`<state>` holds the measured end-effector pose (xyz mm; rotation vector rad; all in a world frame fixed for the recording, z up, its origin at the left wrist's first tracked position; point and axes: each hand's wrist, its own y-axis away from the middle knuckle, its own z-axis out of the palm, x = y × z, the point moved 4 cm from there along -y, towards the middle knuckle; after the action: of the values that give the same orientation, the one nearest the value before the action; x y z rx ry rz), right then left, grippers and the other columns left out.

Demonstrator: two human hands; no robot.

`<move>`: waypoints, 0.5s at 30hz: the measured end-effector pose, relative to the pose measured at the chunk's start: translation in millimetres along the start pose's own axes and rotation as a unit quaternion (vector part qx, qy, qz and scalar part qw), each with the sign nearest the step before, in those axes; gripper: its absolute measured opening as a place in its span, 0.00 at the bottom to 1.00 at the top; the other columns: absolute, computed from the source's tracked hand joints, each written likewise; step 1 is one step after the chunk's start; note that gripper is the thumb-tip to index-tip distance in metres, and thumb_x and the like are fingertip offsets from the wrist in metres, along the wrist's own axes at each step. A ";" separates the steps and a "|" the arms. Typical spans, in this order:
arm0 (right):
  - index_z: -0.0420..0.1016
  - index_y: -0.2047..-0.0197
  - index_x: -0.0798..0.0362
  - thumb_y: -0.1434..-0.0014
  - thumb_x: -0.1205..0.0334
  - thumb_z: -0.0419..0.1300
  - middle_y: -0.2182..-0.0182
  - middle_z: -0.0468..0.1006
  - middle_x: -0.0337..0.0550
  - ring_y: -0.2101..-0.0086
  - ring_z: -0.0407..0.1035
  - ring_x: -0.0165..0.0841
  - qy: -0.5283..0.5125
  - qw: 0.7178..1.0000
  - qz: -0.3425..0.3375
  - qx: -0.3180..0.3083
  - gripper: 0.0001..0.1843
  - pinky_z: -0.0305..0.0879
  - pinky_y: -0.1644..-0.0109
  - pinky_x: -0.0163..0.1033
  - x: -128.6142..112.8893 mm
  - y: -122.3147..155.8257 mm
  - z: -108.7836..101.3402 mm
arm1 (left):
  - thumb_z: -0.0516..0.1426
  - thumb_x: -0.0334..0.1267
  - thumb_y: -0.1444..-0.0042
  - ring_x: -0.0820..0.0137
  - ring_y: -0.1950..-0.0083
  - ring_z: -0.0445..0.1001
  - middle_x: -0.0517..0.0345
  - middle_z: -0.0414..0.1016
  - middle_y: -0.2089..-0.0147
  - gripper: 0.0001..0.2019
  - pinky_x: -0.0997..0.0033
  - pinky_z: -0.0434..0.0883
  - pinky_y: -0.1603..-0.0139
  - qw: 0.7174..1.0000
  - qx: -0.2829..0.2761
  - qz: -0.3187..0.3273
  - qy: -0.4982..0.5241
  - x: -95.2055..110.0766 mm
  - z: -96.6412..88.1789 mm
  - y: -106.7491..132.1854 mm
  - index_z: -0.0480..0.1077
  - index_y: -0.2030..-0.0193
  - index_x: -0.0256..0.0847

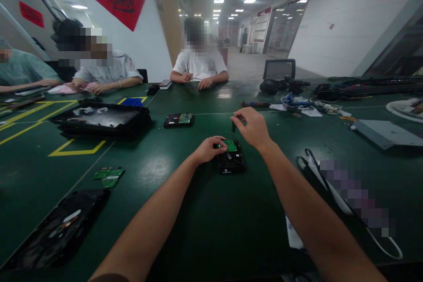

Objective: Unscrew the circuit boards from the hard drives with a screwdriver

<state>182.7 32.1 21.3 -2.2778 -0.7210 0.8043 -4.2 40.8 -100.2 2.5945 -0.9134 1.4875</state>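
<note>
A black hard drive (231, 161) lies on the green table in front of me, its green circuit board (232, 145) facing up at the far end. My left hand (211, 149) grips the drive at its left side, with the thumb over the board. My right hand (253, 125) pinches the top of a small screwdriver (233, 128) held upright. The screwdriver's shaft points down at the board; whether its tip sits in a screw is too small to tell.
Another hard drive (179, 120) lies farther off, left of a black tray (99, 116). Loose circuit boards (111, 177) and a black casing (62, 224) are at left. A grey metal box (386, 133), cables (327, 106) and a lanyard (325, 180) are at right. People sit across the table.
</note>
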 end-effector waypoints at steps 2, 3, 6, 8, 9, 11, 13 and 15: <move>0.73 0.55 0.50 0.35 0.60 0.60 0.56 0.78 0.50 0.57 0.73 0.42 0.000 1.000 -0.005 -0.002 0.06 0.70 0.50 0.48 0.5 -0.2 0.3 | 0.65 0.36 0.42 0.58 0.37 0.73 0.47 0.75 0.40 0.05 0.55 0.65 0.34 1.000 0.001 0.005 0.002 0.6 -0.3 0.2 0.81 0.60 0.40; 0.72 0.54 0.51 0.36 0.61 0.61 0.56 0.78 0.50 0.57 0.73 0.42 -0.003 1.000 -0.002 -0.003 0.07 0.70 0.51 0.48 1.6 -0.4 0.7 | 0.65 0.36 0.42 0.58 0.37 0.73 0.47 0.76 0.40 0.05 0.55 0.65 0.34 1.000 0.002 0.006 0.004 0.9 -0.4 0.3 0.81 0.60 0.40; 0.71 0.55 0.50 0.37 0.60 0.63 0.59 0.79 0.48 0.59 0.74 0.42 -0.018 1.000 0.021 -0.005 0.08 0.71 0.53 0.48 6.8 -1.0 1.9 | 0.65 0.37 0.41 0.58 0.37 0.73 0.47 0.76 0.41 0.05 0.55 0.64 0.34 1.000 0.001 0.005 0.004 1.6 -0.2 0.5 0.81 0.60 0.40; 0.72 0.56 0.50 0.37 0.57 0.63 0.60 0.79 0.47 0.60 0.74 0.42 -0.019 0.999 0.024 -0.010 0.08 0.71 0.54 0.47 8.5 -1.1 2.3 | 0.64 0.37 0.41 0.57 0.37 0.73 0.47 0.76 0.41 0.05 0.54 0.64 0.33 1.000 0.003 0.003 0.002 1.7 -0.2 0.6 0.81 0.60 0.40; 0.72 0.56 0.50 0.36 0.56 0.63 0.60 0.79 0.47 0.60 0.74 0.42 -0.017 1.000 0.018 -0.012 0.08 0.70 0.54 0.48 8.3 -1.0 2.4 | 0.64 0.38 0.41 0.57 0.37 0.73 0.47 0.76 0.41 0.05 0.54 0.63 0.33 1.000 0.005 0.004 0.002 1.7 -0.2 0.6 0.81 0.60 0.40; 0.73 0.55 0.50 0.35 0.58 0.61 0.57 0.79 0.48 0.58 0.74 0.42 -0.011 1.000 0.000 -0.013 0.07 0.70 0.52 0.48 7.0 -0.9 2.4 | 0.65 0.38 0.41 0.57 0.37 0.73 0.47 0.77 0.41 0.06 0.55 0.63 0.33 1.000 0.007 0.009 0.005 1.7 -0.2 0.6 0.81 0.60 0.40; 0.73 0.54 0.50 0.36 0.61 0.61 0.56 0.79 0.50 0.58 0.74 0.42 -0.009 1.000 -0.005 -0.007 0.07 0.70 0.51 0.49 6.6 -0.9 2.2 | 0.65 0.38 0.41 0.57 0.37 0.73 0.46 0.77 0.42 0.06 0.55 0.63 0.33 1.000 0.007 0.013 0.006 1.7 -0.2 0.7 0.81 0.60 0.40; 0.73 0.55 0.51 0.37 0.62 0.62 0.57 0.79 0.50 0.59 0.74 0.42 -0.014 1.000 0.007 0.002 0.07 0.70 0.52 0.48 7.8 -1.0 1.7 | 0.64 0.38 0.41 0.58 0.37 0.73 0.46 0.77 0.43 0.06 0.55 0.64 0.33 1.000 0.007 0.013 0.005 1.6 -0.2 0.8 0.81 0.60 0.40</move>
<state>186.4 38.5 18.2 -2.2741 -0.7152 0.8455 -4.2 39.4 -99.0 2.5913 -0.9428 1.5178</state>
